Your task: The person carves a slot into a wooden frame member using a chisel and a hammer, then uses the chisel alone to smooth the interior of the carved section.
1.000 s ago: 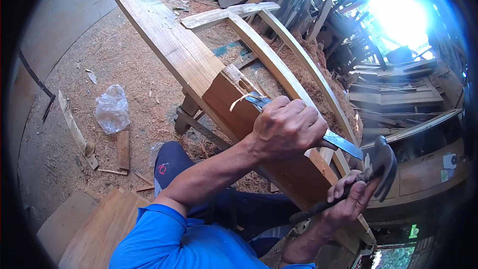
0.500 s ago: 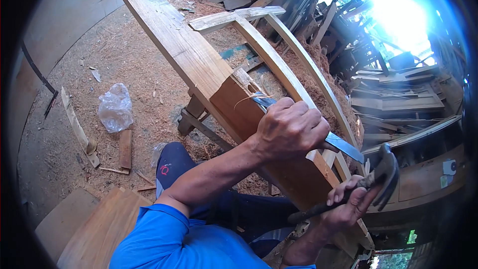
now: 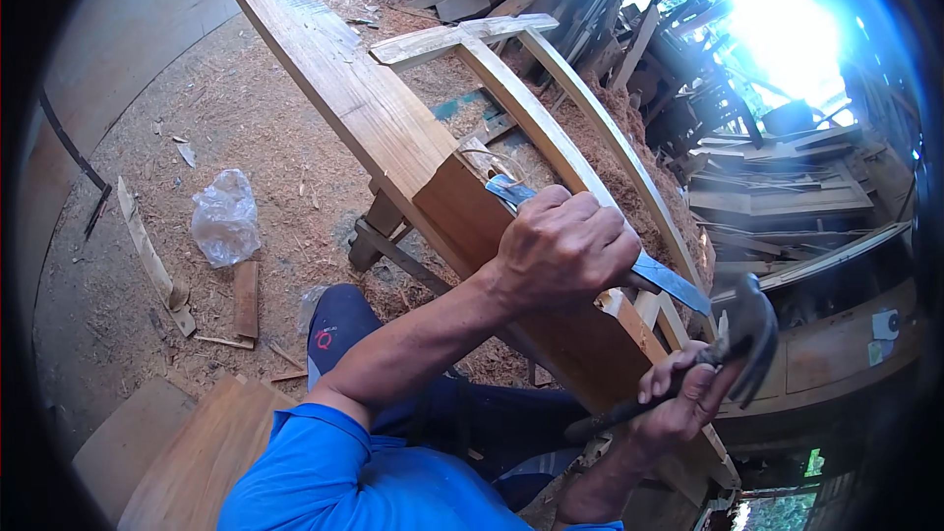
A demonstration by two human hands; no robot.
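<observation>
My left hand (image 3: 570,246) is wrapped round a long metal chisel (image 3: 672,283), which lies at a slant. The chisel's blade end meets the edge of a thick wooden beam (image 3: 349,88), beside a notch with a thin curled wood shaving (image 3: 479,152). Close to the chisel's struck end, my right hand (image 3: 678,398) grips a claw hammer (image 3: 755,339) by its dark handle, near the head. The hammer head is slightly blurred and stands just beyond the chisel's end, with a small gap visible. My left hand hides the middle of the chisel.
Curved wooden rails (image 3: 531,113) join the beam's far side. A wooden support (image 3: 379,236) stands beneath it. On the shaving-covered floor lie a clear plastic bag (image 3: 225,217), a small brown block (image 3: 246,299) and a curved strip (image 3: 147,246). Stacked boards (image 3: 787,199) fill the right.
My left hand and the chisel have shifted slightly left. The hammer has come slightly left with my right hand. The shaving now curls above the blade instead of sticking out left of it.
</observation>
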